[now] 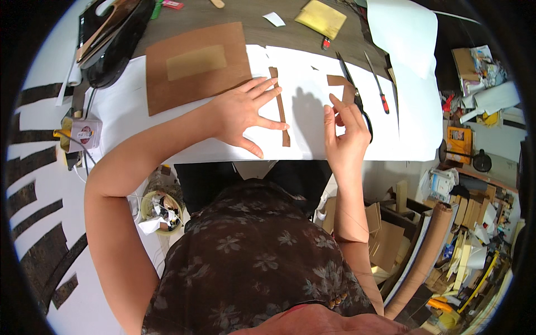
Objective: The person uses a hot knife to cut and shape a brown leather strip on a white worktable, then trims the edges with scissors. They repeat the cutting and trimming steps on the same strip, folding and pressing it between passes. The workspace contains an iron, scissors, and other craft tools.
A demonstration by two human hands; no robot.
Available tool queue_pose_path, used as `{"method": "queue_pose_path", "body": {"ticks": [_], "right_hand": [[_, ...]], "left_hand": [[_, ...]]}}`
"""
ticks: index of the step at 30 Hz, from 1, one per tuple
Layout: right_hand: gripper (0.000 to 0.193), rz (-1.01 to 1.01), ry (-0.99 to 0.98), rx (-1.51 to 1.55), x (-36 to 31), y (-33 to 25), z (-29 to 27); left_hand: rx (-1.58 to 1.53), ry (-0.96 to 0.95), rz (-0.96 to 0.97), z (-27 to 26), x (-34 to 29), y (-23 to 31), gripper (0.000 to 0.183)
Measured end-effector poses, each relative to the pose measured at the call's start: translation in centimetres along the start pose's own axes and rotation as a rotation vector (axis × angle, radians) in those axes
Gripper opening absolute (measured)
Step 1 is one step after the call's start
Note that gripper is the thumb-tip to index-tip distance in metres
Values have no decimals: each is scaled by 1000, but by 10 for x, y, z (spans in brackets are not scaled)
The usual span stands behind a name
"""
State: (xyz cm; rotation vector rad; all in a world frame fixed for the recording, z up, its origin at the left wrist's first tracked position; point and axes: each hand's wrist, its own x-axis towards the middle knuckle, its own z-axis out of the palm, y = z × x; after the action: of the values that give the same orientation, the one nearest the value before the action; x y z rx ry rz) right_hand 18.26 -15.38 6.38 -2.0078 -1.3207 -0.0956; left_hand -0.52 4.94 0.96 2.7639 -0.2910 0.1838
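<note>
My left hand (240, 114) lies with its fingers spread over white paper (201, 134), the fingertips reaching a narrow brown strip (283, 114). Left of that hand is a large brown sheet (198, 95) with a lighter tan rectangle (196, 62) on it. My right hand (347, 131) is raised at the paper's right part, fingers loosely bent and thumb apart; I see nothing held in it. Just beyond its fingers is a bent brown piece (336, 81). Black-handled scissors (357, 95) lie beside the right hand, their handles partly behind it.
A slim tool with a red handle (384, 103) lies farther right, near a curling white sheet (410, 84). At the back are a yellow cloth-like pad (321, 19) and a white scrap (274, 19). A black device (109, 61) stands at left; a waste bin (178, 215) is below.
</note>
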Motion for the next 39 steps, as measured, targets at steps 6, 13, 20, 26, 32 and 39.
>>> {"method": "queue_pose_path", "body": {"ticks": [6,13,20,26,32,39], "right_hand": [[17,-199,-39,111,63,-55,13],[21,-722,-281,384,116,-222,102],[41,-1149,-246,125,95,-390,216],[36,-1022,-716,-157,101,-425,239],[35,-839,-445,184,136,-390,164],[24,-466,-121,741,141,-195,-36]], "left_hand": [[13,52,109,5,-15,-14,81],[-280,-74,4,27,-10,-16,79],[-400,-179,-130,16,-29,-23,73],[-405,-144,-200,-7,-72,-36,68],[-318,-8,-73,-11,-31,-2,63],[8,39,52,6,-16,-6,72]]}}
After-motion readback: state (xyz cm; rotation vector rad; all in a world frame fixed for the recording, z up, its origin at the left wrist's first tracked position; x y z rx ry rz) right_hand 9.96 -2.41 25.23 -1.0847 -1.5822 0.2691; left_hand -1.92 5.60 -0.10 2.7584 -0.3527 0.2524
